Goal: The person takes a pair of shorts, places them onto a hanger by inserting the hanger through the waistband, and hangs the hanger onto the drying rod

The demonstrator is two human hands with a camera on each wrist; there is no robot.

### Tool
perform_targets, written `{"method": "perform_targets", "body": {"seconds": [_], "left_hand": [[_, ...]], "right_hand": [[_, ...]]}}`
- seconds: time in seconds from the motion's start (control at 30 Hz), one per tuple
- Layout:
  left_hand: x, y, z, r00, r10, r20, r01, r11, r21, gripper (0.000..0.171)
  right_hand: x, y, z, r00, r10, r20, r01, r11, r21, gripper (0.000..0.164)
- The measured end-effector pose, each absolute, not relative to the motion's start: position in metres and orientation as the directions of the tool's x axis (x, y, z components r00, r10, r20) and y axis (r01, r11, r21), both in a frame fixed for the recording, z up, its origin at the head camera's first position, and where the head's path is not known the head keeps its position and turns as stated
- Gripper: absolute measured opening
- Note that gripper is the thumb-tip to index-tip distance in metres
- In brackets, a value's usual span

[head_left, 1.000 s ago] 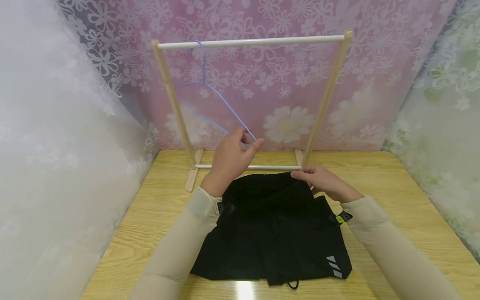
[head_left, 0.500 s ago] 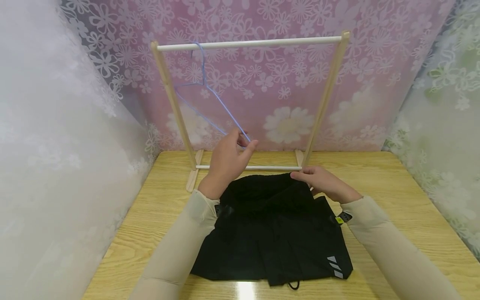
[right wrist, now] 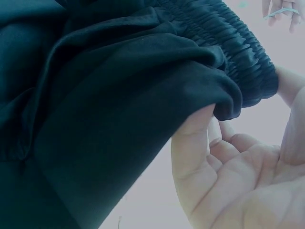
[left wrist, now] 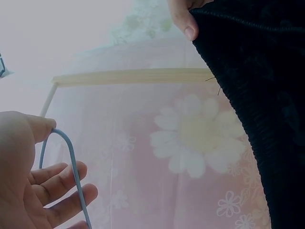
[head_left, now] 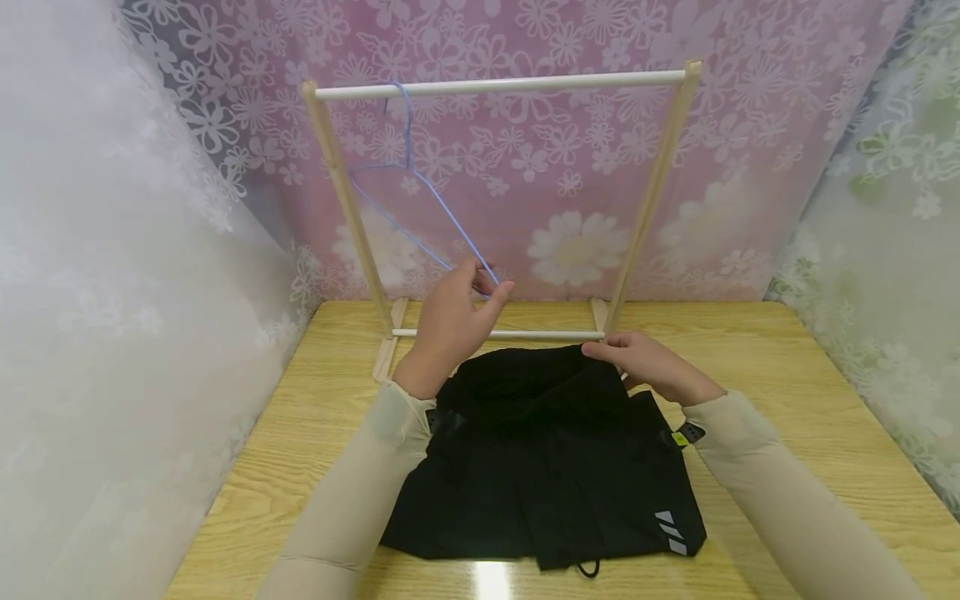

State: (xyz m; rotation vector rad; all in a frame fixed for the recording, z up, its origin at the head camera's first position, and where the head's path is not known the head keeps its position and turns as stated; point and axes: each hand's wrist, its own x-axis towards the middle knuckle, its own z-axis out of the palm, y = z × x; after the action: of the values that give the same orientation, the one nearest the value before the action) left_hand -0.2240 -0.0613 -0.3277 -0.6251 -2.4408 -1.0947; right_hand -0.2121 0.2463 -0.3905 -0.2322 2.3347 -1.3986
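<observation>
Pink flowery cloth (head_left: pixel 570 158) is seen behind a yellow wood-grain table (head_left: pixel 750 358), where a pale wooden rack (head_left: pixel 651 200) is stood. On its white top bar (head_left: pixel 525 84), nr the L end, a thin blue wire hanger (head_left: pixel 454 220) is hung; its low corner is held by the L hand (head_left: pixel 450 325) – thumb on wire, fingers bent loosely. In front of the rack, a black cloth garment (head_left: pixel 555 475) w/ grey slanted marks (head_left: pixel 670 533) is laid; its stretchy edge is pinched by the R hand (head_left: pixel 652 367) – some fingertips hidden.

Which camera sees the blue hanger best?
The head view, because it shows the blue hanger from its hook down to the left hand. The left wrist view shows one bent end; the right wrist view, only a tiny piece.
</observation>
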Motion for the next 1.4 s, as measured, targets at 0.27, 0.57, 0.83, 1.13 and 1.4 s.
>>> {"method": "perform_targets", "body": {"seconds": [0.27,0.57,0.83,1.13,1.4], "left_hand": [[-0.223,-0.063,-0.328,-0.822,0.238,0.517,0.548,0.576,0.606,0.028],[-0.219,-0.065,-0.329,-0.812,0.232,0.535,0.565,0.540,0.624,0.023],[-0.216,-0.070,-0.329,-0.776,0.246,0.580,0.611,0.517,0.599,0.022],[-0.211,-0.081,-0.334,-0.718,0.251,0.649,0.675,0.476,0.563,0.019],[-0.209,-0.097,-0.342,-0.626,0.174,0.761,0.758,0.365,0.541,0.022]], "right_hand": [[-0.213,0.246,-0.392,-0.904,-0.342,-0.258,0.065,0.485,-0.872,0.048],[-0.213,0.244,-0.392,-0.905,-0.345,-0.248,0.055,0.483,-0.874,0.049],[-0.214,0.244,-0.394,-0.905,-0.343,-0.251,0.056,0.489,-0.870,0.049],[-0.213,0.243,-0.394,-0.903,-0.345,-0.255,0.057,0.493,-0.868,0.049],[-0.212,0.240,-0.396,-0.901,-0.347,-0.262,0.061,0.496,-0.866,0.046]]}}
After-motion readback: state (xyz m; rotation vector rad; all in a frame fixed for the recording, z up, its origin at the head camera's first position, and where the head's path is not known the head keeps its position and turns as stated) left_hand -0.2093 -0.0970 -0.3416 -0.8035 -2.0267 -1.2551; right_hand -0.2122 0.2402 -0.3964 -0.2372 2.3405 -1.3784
